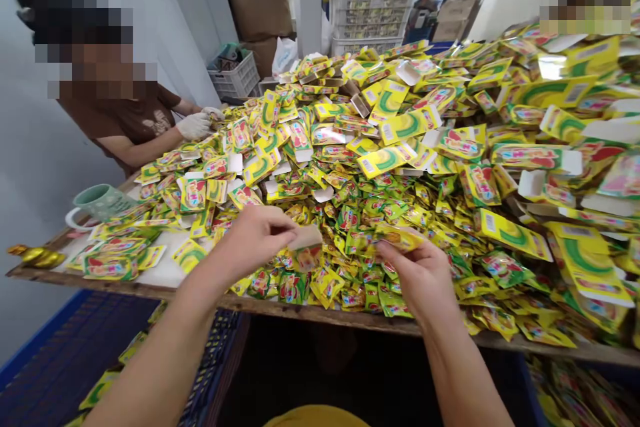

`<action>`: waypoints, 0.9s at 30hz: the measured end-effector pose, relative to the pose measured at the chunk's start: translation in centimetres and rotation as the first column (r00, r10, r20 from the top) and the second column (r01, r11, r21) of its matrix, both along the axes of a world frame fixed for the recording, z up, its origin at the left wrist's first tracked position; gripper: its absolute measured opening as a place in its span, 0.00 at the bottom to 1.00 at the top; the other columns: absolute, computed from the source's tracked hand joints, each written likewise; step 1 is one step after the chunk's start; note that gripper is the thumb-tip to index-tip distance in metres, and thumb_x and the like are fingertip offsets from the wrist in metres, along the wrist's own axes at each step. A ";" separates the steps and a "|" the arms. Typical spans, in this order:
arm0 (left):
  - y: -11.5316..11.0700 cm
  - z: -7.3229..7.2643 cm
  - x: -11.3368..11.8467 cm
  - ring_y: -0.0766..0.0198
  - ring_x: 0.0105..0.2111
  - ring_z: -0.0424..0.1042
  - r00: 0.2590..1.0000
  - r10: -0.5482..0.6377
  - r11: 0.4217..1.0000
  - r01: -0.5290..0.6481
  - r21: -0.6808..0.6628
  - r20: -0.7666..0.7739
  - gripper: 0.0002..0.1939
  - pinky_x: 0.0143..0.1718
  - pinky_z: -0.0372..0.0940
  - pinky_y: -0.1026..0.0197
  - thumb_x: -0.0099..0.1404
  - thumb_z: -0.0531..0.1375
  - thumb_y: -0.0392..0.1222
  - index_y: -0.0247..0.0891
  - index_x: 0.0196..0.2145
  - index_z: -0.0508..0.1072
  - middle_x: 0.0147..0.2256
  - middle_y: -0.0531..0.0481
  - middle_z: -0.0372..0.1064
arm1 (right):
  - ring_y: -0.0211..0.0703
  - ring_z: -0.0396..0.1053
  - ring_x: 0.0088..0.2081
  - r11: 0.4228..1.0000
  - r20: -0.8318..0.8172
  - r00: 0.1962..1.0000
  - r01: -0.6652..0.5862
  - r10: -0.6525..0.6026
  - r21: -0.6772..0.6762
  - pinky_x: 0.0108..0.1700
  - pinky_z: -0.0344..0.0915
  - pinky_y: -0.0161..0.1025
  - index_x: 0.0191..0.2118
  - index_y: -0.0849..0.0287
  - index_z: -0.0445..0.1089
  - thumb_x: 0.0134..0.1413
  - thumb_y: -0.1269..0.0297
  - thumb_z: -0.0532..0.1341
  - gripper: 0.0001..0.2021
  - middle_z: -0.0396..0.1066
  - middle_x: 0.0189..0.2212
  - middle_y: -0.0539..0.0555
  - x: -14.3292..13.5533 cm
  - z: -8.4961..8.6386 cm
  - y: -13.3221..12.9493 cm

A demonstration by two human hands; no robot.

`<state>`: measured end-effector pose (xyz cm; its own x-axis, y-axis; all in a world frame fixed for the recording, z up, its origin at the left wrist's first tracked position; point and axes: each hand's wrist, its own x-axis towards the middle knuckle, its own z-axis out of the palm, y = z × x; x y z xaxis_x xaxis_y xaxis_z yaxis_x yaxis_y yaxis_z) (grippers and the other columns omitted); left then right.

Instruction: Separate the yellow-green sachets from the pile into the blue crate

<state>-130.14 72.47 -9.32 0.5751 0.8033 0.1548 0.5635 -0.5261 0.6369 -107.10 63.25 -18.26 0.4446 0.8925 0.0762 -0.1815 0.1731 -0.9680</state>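
My left hand pinches a small carton by its upper left edge; a pale flap shows at the carton's top. To the right, my right hand has thumb and fingers closed on small yellow candy packets; I cannot tell how many. Both hands are above the near part of a heap of yellow and green foil packets, with a short gap between the carton and the held packets. Behind the hands, printed yellow cartons are piled high, several with flaps open.
A mug and a gold-coloured object stand at the table's left. Blue crates sit below the wooden table edge. A gloved co-worker is at the far left, another person at the upper right. Stacked white crates stand behind.
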 end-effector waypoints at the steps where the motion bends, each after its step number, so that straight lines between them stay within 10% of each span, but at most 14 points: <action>1: -0.1 -0.7 0.0 0.67 0.23 0.67 0.999 -0.025 0.994 0.021 -0.109 -0.037 0.08 0.25 0.57 0.66 0.56 0.59 0.35 0.35 0.25 0.79 0.22 0.52 0.71 | 0.39 0.69 0.32 0.997 0.087 0.994 -0.074 0.072 0.023 0.35 0.67 0.36 0.35 0.55 0.74 0.43 0.63 0.70 0.11 0.73 0.31 0.49 -1.1 0.5 0.5; 8: -0.1 -6.3 -0.4 0.66 0.26 0.66 0.988 0.033 0.917 0.031 -0.397 0.153 0.09 0.27 0.57 0.66 0.57 0.58 0.39 0.34 0.29 0.79 0.25 0.51 0.72 | 0.43 0.68 0.34 0.969 0.735 0.665 -0.241 0.131 0.046 0.37 0.63 0.39 0.35 0.58 0.73 0.53 0.68 0.63 0.03 0.70 0.30 0.53 -5.1 0.9 3.0; 15: -1.6 -8.7 -1.6 0.65 0.27 0.67 0.886 0.239 0.832 0.024 -0.554 0.397 0.11 0.31 0.60 0.65 0.58 0.61 0.45 0.34 0.26 0.77 0.24 0.52 0.70 | 0.43 0.66 0.39 0.901 0.845 0.499 -0.431 0.195 0.046 0.41 0.64 0.38 0.41 0.57 0.71 0.57 0.72 0.59 0.07 0.69 0.34 0.54 -5.0 1.5 3.0; 22: -3.2 -11.2 -1.3 0.61 0.38 0.69 0.825 0.197 0.825 0.153 -0.544 0.530 0.28 0.39 0.63 0.62 0.52 0.69 0.42 0.39 0.51 0.71 0.39 0.48 0.72 | 0.41 0.62 0.35 0.882 0.928 0.166 -0.402 0.333 -0.245 0.36 0.59 0.36 0.40 0.59 0.72 0.49 0.78 0.59 0.13 0.63 0.32 0.52 -5.8 2.6 3.2; 27: -4.1 -14.6 0.4 0.65 0.27 0.62 0.788 0.289 0.867 0.025 -0.499 0.543 0.17 0.30 0.58 0.64 0.56 0.65 0.51 0.33 0.34 0.75 0.25 0.52 0.65 | 0.37 0.62 0.29 0.900 0.924 0.049 -0.253 0.378 -0.355 0.30 0.53 0.35 0.28 0.59 0.69 0.47 0.76 0.59 0.05 0.63 0.29 0.50 -7.1 4.3 3.4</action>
<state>-129.74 68.32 -23.93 0.3786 0.9254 0.0162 0.0397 -0.0338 0.9986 -114.21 66.63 -14.00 -0.2774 0.9550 0.1049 0.8828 0.2965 -0.3645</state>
